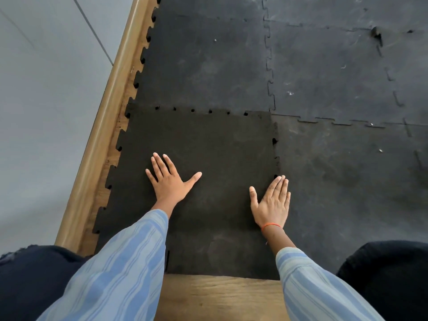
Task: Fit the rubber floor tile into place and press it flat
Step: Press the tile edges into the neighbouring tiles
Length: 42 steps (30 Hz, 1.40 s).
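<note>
A dark rubber floor tile [215, 144] with jigsaw edges lies on the floor in front of me, between the skirting on the left and the laid tiles. Small gaps show along its far seam and its right seam. My left hand [170, 179] rests flat on the tile left of its middle, fingers spread. My right hand [272, 202] lies flat near the tile's right edge, fingertips at the seam with the neighbouring tile [342, 181]. Neither hand holds anything.
Laid black interlocking tiles [208, 61] cover the floor ahead and to the right. A wooden skirting board [102, 140] runs along the grey wall [41, 100] on the left. Bare wooden floor [217, 297] shows near me, between my dark-clad knees [389, 274].
</note>
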Tool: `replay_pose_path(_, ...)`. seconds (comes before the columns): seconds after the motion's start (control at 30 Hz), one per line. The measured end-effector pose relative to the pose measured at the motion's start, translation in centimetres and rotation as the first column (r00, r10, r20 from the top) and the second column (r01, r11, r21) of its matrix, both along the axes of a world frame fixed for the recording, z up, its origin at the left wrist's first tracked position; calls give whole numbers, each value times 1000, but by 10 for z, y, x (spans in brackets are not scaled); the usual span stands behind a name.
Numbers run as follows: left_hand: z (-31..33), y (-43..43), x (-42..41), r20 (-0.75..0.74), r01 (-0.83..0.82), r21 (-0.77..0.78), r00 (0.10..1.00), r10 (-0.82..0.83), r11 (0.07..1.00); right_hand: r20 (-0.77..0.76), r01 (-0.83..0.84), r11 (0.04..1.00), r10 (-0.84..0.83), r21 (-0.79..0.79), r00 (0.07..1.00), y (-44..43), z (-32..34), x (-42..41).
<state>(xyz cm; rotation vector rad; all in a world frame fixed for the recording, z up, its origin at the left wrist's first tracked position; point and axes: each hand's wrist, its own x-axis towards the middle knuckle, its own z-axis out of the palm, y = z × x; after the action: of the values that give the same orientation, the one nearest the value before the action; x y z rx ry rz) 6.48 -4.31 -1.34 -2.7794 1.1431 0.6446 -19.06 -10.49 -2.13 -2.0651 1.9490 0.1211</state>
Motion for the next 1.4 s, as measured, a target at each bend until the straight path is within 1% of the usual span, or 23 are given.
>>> replay_pose_path(0.13, 1, 0, -5, 1, 26, -36, 1000, -26, 999, 70, -20, 998, 17, 51, 997, -3, 8, -3)
replay_pose_path(0.2, 1, 0, -17, 12, 88, -54, 996, -88, 995, 117, -24, 999, 18, 46, 993, -2, 12, -7)
replay_pose_path(0.3, 1, -5, -46, 4, 226, -51, 974, -226, 973, 206, -17, 999, 9, 36, 979, -13, 22, -1)
replay_pose_path(0.37, -1, -8, -66, -8, 315, -58, 949, -316, 947, 204, -80, 995, 68, 53, 977, -32, 27, 6)
replay_pose_path(0.47, -5, -12, -78, -11, 374, -58, 927, -375, 926, 120, -187, 968, 169, 166, 978, -56, 31, 10)
replay_pose_path(0.53, -6, -12, -78, -3, 383, -54, 924, -384, 922, 65, -219, 956, 210, 196, 976, -57, 29, 8)
replay_pose_path(0.9, -5, -13, -80, 2, 391, -31, 920, -391, 920, 2, -267, 916, 279, 298, 960, -59, 30, 6)
replay_pose_path(0.97, -5, -13, -79, -2, 391, -29, 920, -392, 920, 7, -258, 924, 267, 280, 964, -58, 30, 6)
replay_pose_path(1.03, -5, -13, -78, -4, 391, -33, 920, -392, 920, 21, -244, 942, 246, 230, 969, -54, 27, 6)
replay_pose_path(1.17, -6, -13, -79, 2, 397, -40, 918, -398, 917, 39, -139, 985, 135, 107, 990, -28, 20, -1)
replay_pose_path(1.4, -12, -12, -82, 26, 382, -61, 924, -381, 922, 31, -145, 978, 142, 151, 989, -31, 13, -2)
